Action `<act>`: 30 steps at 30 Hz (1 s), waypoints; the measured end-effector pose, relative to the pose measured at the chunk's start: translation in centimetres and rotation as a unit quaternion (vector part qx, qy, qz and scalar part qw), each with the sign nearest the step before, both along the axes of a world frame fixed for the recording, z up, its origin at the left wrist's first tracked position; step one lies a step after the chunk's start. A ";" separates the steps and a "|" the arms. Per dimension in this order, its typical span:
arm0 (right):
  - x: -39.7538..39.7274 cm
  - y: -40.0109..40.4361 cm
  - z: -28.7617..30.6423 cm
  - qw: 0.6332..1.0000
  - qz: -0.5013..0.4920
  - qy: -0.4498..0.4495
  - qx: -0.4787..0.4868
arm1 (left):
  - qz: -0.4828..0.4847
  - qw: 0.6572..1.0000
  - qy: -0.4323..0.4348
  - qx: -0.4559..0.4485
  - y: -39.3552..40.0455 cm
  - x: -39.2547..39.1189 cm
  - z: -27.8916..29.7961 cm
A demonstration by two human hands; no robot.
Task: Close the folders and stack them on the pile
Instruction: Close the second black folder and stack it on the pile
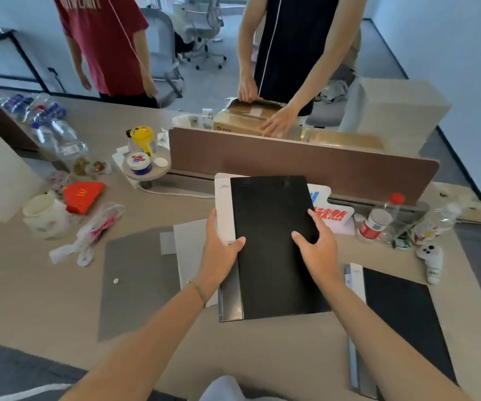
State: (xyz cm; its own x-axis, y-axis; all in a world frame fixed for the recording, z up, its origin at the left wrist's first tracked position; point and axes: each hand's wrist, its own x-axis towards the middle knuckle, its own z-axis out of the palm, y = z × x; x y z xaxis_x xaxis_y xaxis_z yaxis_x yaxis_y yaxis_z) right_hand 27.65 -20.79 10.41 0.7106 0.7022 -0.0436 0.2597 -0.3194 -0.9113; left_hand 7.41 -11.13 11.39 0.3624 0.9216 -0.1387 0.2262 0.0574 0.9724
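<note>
The left hand (221, 246) grips the left edge of the black folder (274, 244), thumb on top of the cover and fingers curled around the white spine strip. The right hand (315, 246) rests on the cover's right half, thumb spread across the black surface and fingers wrapped over the right edge. The black folder is closed and lies in the middle of the tabletop (262, 351), on top of another folder whose grey edge shows along its lower left side.

To the right of the black folder, near the tabletop's front edge, lies a second black folder (401, 319), also closed, with a pale strip along its left side. To the left of the black folder lies a grey sheet (135, 285), partly overlapped by a white sheet (190, 250). Behind the black folder runs a brown divider panel (300, 163). Right of the black folder, close to the panel, stands a clear bottle with a red cap (378, 219), and a white controller (431, 260) lies beyond it. Far left of the black folder sit a white mug (45, 214) and a red carton (83, 196). Beyond the divider panel, a person's hands rest on a cardboard box (242, 120).
</note>
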 end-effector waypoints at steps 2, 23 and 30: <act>1.8 -2.1 -0.1 1.000 -0.024 -0.017 -0.002 | -0.019 1.000 -0.005 -0.011 -0.9 2.4 -0.6; 18.4 -26.1 -9.9 0.949 -0.218 0.128 -0.187 | -0.170 0.958 0.178 -0.145 -18.8 23.1 -11.1; 21.4 -29.9 -16.4 0.941 -0.217 0.162 -0.204 | -0.162 0.952 0.205 -0.160 -21.0 24.6 -15.4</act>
State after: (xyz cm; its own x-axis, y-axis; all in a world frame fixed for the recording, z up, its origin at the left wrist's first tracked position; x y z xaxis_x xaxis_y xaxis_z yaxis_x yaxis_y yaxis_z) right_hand 49.01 -50.73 -5.94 0.8292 0.2268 -0.5109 -0.2467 -0.6717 -0.6985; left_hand 31.97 -32.12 -4.03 0.4755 0.6576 -0.5843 0.6392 0.1981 0.7431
